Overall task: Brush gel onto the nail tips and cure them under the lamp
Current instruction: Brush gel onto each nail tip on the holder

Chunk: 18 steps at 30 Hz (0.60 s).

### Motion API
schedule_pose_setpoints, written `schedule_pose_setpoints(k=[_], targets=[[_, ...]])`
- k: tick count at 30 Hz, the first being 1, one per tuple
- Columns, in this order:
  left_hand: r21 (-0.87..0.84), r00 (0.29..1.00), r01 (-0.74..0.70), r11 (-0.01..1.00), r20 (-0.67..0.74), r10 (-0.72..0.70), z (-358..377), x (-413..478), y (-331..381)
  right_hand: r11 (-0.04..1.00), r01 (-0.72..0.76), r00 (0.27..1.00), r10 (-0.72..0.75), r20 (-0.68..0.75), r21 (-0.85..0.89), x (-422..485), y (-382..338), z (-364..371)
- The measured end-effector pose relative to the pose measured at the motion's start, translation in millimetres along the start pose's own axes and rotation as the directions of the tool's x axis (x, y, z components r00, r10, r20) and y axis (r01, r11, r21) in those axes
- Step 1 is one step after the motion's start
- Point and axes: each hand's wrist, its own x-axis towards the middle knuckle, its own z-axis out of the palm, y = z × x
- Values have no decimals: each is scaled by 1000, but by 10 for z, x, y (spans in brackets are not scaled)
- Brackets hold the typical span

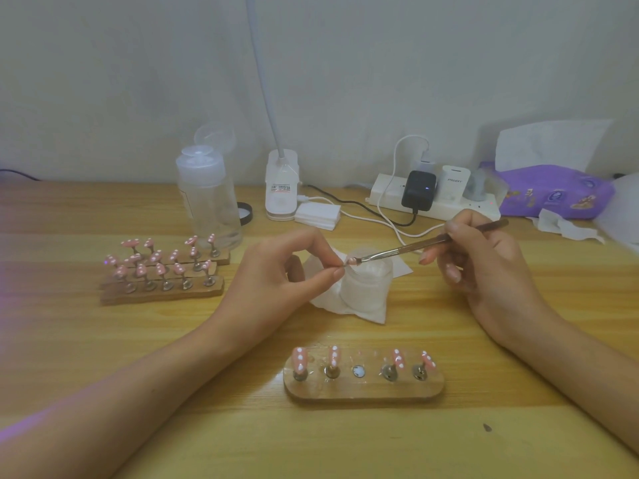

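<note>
My left hand [294, 267] pinches a small metal stand with a pink nail tip [351, 261] on it, held over an open frosted gel jar [366, 285]. My right hand [484, 267] grips a thin brush [425, 244], and its bristles touch that nail tip. A wooden holder [363, 388] lies at the near centre with pink white-dotted nail tips [300, 359] on stands; its middle slot is vacant. A white gooseneck lamp [281, 188] stands at the back.
Three more wooden holders with several pink tips [162, 271] lie at the left. A clear bottle [207, 195], stacked cotton pads [318, 212], a power strip [435, 198] with chargers and cables, and a purple tissue pack [553, 191] line the back. A paper towel [345, 305] lies under the jar.
</note>
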Motion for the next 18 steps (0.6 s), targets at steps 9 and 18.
schedule_pose_setpoints(k=[9,18], targets=[[-24,1000,28,999,9,-28,6,-7,1,1000,0,1000,0,-29,-6,-2,-8,3],[-34,999,33,999,20,-32,8,-10,3,1000,3,1000,-3,-27,2,-13,-14,-1]])
